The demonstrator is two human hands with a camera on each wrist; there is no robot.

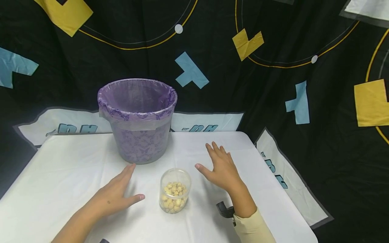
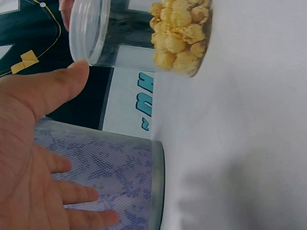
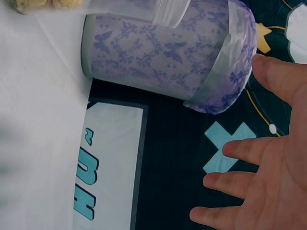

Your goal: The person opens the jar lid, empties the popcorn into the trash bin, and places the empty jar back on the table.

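Observation:
A clear plastic jar (image 1: pixel 175 191), partly filled with popcorn (image 1: pixel 174 199), stands upright on the white table. To its left is my left hand (image 1: pixel 117 195), thumb spread from the fingers, apart from the jar. My right hand (image 1: pixel 221 167) hovers to the jar's right with fingers spread and holds nothing. In the left wrist view the jar's lidded-looking or rimmed end (image 2: pixel 88 31) lies beyond my thumb, and popcorn (image 2: pixel 177 36) shows through its wall. Behind the jar stands a purple patterned bin (image 1: pixel 141 138) lined with a translucent bag (image 1: pixel 136 113).
The white-covered table (image 1: pixel 76 162) ends at a rounded far right corner. Behind it hangs a black cloth (image 1: pixel 212 101) with yellow and blue patches and curved yellow lines. A dark wrist strap piece (image 1: pixel 225 210) sits by my right wrist.

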